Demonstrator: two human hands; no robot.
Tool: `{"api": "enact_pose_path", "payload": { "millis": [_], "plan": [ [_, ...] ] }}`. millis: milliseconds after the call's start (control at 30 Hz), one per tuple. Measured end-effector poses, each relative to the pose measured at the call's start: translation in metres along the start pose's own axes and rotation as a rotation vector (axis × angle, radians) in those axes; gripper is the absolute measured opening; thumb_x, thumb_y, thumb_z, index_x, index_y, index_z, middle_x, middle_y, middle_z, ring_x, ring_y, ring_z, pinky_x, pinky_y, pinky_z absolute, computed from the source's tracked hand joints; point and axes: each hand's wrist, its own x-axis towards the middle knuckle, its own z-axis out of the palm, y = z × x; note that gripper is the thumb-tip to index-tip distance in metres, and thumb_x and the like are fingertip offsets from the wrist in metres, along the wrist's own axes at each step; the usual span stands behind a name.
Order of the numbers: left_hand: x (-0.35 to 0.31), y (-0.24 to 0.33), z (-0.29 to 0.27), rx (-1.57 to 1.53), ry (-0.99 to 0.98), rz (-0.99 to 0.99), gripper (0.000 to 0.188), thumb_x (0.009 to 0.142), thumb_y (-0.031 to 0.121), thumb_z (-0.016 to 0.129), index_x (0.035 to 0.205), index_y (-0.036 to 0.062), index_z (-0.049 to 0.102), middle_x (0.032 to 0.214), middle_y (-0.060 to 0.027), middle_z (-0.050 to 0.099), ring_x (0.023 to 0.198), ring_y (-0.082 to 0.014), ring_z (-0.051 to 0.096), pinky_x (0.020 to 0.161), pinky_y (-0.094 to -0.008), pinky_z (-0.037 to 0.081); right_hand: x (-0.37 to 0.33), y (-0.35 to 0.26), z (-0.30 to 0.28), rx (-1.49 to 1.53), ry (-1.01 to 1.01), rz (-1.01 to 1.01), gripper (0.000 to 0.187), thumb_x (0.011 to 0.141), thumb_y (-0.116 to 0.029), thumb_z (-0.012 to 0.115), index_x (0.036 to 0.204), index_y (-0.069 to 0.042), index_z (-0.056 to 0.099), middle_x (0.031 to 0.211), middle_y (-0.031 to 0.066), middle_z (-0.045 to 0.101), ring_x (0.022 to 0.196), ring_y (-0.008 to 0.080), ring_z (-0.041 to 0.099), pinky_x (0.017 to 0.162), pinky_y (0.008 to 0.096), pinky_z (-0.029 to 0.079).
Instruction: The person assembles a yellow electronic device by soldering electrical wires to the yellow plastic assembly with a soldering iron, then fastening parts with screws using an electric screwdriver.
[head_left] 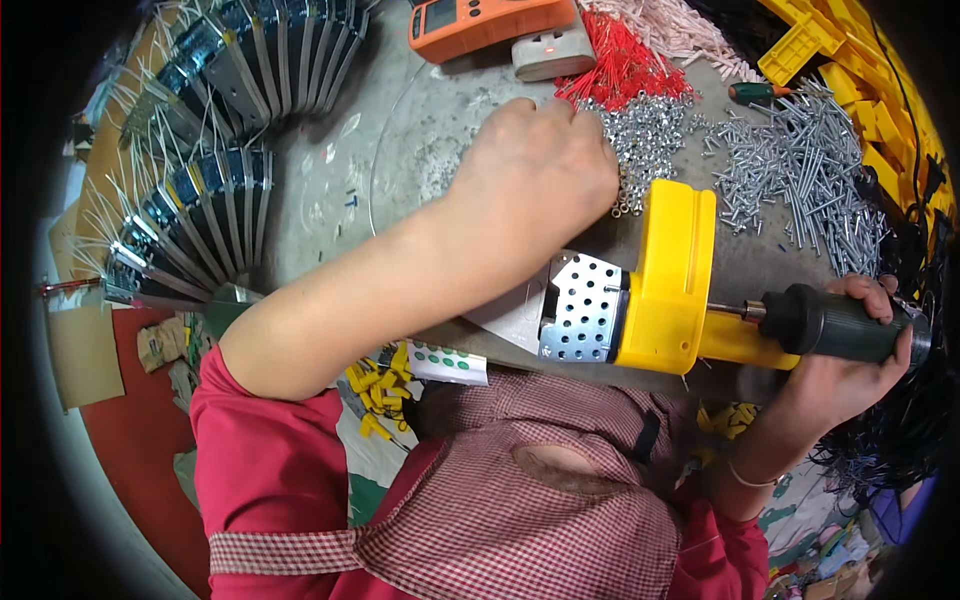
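My left hand (545,165) is over the edge of a heap of small metal nuts (655,140). Its fingers are curled down and their tips are hidden, so whatever they pinch does not show. My right hand (845,385) is wrapped around a dark green power screwdriver (855,328) lying level. The tool's thin bit reaches left to a yellow plastic housing (665,290), which rests at the table's near edge. A perforated metal sleeve (583,310) joins the housing's left side, partly behind my left forearm.
Long screws (800,165) lie heaped at right, beside a green-handled screwdriver (757,91) and yellow plastic parts (875,110). Red strips (630,65), an orange multimeter (490,22) and a white socket block (553,54) sit at the back. Rows of wired metal units (200,205) stand left.
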Motion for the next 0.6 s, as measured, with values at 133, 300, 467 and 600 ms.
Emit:
{"api": "enact_pose_path", "payload": {
  "millis": [133,300,467,600],
  "plan": [
    [-0.017,-0.003,0.001,-0.459,0.166,-0.174,0.009,0.071,0.008,0.066,0.077,0.0046,0.059,0.080,-0.0100,0.058,0.080,-0.0284,0.061,0.068,-0.0388,0.049,0.000,-0.003,-0.002,-0.006,-0.002,-0.031,0.043,0.085,-0.014,0.060,0.119,0.005,0.040,0.083,0.0050,0.046,0.087,0.0185,0.050,0.094,0.0406,0.041],
    [-0.062,0.040,-0.011,-0.929,0.296,-0.392,0.016,0.067,0.003,0.072,0.078,0.0033,0.061,0.074,-0.0092,0.058,0.068,-0.0270,0.057,0.061,-0.0376,0.045,-0.005,-0.003,-0.003,-0.124,0.010,-0.063,0.041,0.084,-0.016,0.061,0.115,0.003,0.040,0.083,0.0064,0.047,0.087,0.0196,0.051,0.092,0.0395,0.042],
    [-0.062,0.054,-0.004,-1.014,0.417,-0.453,0.018,0.062,0.000,0.073,0.072,0.0032,0.059,0.068,-0.0066,0.054,0.062,-0.0226,0.050,0.056,-0.0334,0.038,-0.007,-0.001,-0.002,-0.012,-0.050,0.019,0.038,0.082,-0.016,0.062,0.109,0.001,0.041,0.083,0.0065,0.047,0.087,0.0190,0.051,0.093,0.0386,0.042],
    [-0.064,0.054,0.000,-1.007,0.464,-0.394,0.020,0.060,-0.002,0.073,0.072,0.0031,0.059,0.068,-0.0069,0.055,0.060,-0.0221,0.050,0.055,-0.0329,0.038,-0.007,0.004,0.001,0.043,-0.032,0.054,0.037,0.082,-0.016,0.063,0.108,-0.001,0.041,0.083,0.0049,0.047,0.086,0.0172,0.052,0.092,0.0380,0.043]
  ]
}}
